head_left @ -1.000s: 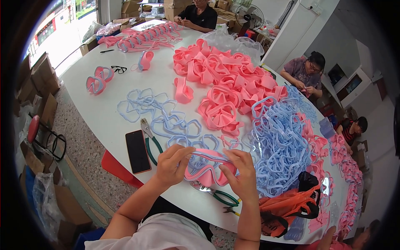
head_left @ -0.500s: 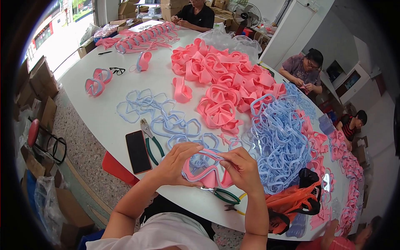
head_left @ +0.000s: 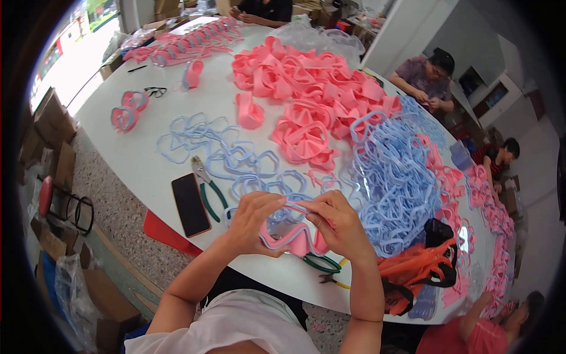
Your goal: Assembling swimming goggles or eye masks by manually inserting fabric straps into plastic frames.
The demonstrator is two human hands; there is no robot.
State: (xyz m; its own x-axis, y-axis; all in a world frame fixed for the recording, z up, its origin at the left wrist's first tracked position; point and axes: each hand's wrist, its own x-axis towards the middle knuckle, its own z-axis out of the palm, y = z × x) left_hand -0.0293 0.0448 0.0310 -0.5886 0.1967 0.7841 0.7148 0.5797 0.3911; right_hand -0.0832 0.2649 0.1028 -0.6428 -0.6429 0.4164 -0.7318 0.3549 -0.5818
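Goggle piece (head_left: 299, 241): specify location and axis.

Location: lower centre of the frame, held over the white surface (head_left: 127, 162). The long axis runs roughly left to right, from one hand to the other.

Which hand is nearer?

Neither; both make contact. The left hand (head_left: 254, 221) lies at the piece's left end, the right hand (head_left: 337, 224) at its upper right.

Specify the state of each hand.

Left: closed around the end, fingers at the upper edge, thumb below. Right: narrow, thumb and fingers pinching the upper edge. The fingertips of both hands almost meet there.

Describe the piece.

Pink, apparently flexible body, with a pale blue strip along its wavy lower edge and a pink nose arch at centre. The fingers partly cover the upper edge; whether the strip is fully seated there cannot be told.
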